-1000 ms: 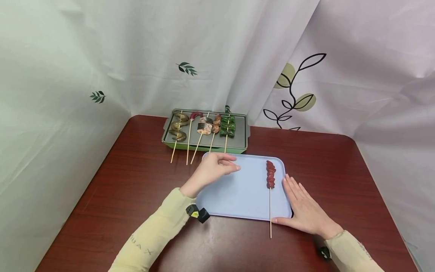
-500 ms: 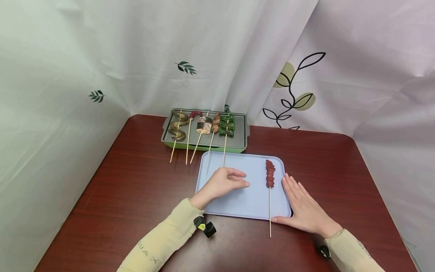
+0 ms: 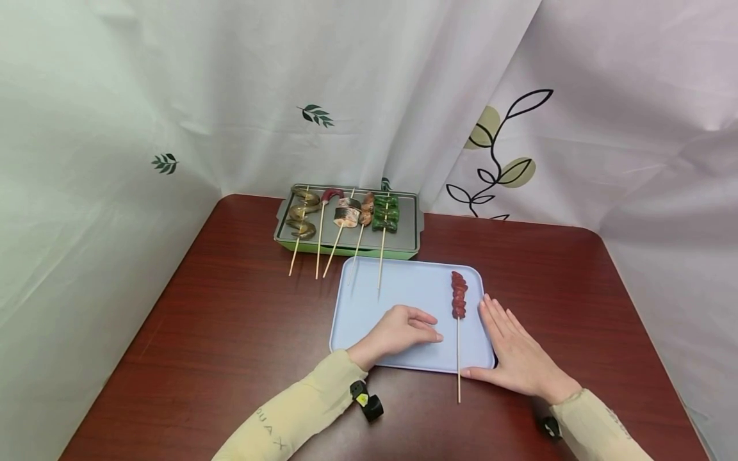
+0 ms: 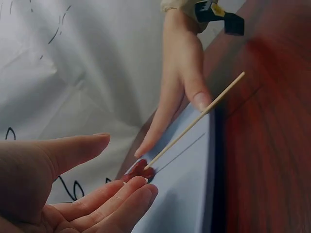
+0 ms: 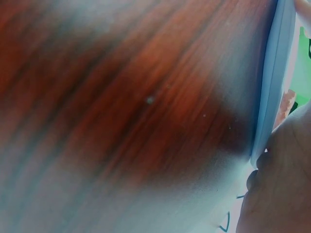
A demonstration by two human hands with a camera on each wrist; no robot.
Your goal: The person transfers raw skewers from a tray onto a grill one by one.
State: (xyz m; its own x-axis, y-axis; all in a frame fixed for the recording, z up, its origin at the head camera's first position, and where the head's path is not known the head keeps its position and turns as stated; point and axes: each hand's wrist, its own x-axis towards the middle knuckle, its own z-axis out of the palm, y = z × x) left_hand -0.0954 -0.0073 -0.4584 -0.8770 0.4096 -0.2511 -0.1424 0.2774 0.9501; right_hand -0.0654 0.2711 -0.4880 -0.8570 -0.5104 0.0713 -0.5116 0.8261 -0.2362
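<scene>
My left hand (image 3: 403,331) is over the pale blue tray (image 3: 415,288), its fingers loosely bent, the thumb apart from them and nothing between. Just right of its fingertips lies a skewer of dark red pieces (image 3: 459,296), its stick reaching past the tray's near edge. In the left wrist view, the bare stick (image 4: 194,121) slants up beyond my left fingers. My right hand (image 3: 521,355) rests with straight fingers along the tray's right edge. Its thumb is at the near right corner, close by the stick. The right wrist view shows part of that hand (image 5: 282,179) against the tray's side.
Behind the tray stands a green grill with a grey top (image 3: 408,221). Several skewers lie on it, among them green pepper-like pieces (image 3: 385,214) and brown curled pieces (image 3: 303,213); two sticks overhang the tray. A white curtain (image 3: 259,96) hangs behind the brown table (image 3: 230,307).
My left hand has moved toward me and to the right, from the tray's far left edge to near the red skewer's stick. The right hand and the skewers have stayed put.
</scene>
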